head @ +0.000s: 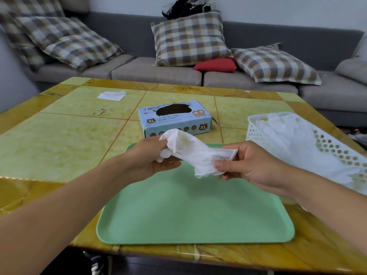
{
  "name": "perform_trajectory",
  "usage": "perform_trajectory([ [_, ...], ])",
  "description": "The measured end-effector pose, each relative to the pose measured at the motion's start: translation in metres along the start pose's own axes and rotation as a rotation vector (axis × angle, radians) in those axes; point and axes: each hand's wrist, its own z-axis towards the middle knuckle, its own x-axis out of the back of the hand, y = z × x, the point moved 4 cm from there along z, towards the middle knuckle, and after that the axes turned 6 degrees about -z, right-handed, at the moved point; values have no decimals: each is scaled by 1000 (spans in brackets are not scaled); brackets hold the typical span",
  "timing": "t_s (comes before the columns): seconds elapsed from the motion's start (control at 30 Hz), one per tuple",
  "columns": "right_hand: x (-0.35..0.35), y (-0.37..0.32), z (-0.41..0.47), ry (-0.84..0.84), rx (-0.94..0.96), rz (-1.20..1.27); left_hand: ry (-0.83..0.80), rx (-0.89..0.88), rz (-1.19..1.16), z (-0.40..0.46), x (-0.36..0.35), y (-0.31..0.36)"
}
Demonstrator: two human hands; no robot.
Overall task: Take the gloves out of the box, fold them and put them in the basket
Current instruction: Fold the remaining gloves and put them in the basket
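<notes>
A grey sofa [178, 74] with five checked pillows is seen behind a shiny yellow table [59, 135]. One smooth green tray [188, 215] is laid there. One white holed basket [256, 133] is filled with gloves; one blue box [176, 121] is torn open. One crumpled white glove [194, 153] is pinched above the tray by the left hand [147, 157] and right hand [250, 167].
</notes>
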Motion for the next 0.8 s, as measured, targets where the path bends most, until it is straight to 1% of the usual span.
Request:
perform_trajectory([
  [0.07, 5, 6, 4, 16, -54, 78, 2, 30, -164, 0, -3, 2],
  [0.13, 7, 10, 7, 37, -84, 89, 17, 49, -246, 3, -1, 4],
  [0.27, 5, 10, 10, 111, -90, 202, 30, 41, -186, 1, 5, 15],
  [0.33, 4, 12, 10, 156, -98, 214, -34, 91, -146, -2, 7, 16],
  [0.4, -3, 17, 8, 146, -115, 210, -129, 200, -93, -3, 6, 6],
  [0.47, -16, 22, 5, 95, -110, 99, -234, 309, -170, -5, -4, -10],
  [0.53, -25, 22, 2, 90, -31, -186, -318, 353, -282, -7, -17, -25],
  [0.6, -31, 21, 1, 129, 120, -495, -262, 380, -315, -7, -23, -37],
  [0.63, -33, 21, 1, 149, 170, -574, -210, 397, -317, -6, -20, -43],
  [0.67, -34, 20, 1, 165, 180, -573, -187, 412, -306, -8, -18, -45],
  [0.73, -29, 20, 2, 186, 130, -447, -211, 405, -222, -15, -19, -39],
  [0.8, -23, 21, 3, 157, 71, -344, -203, 329, -40, -16, -19, -31],
])
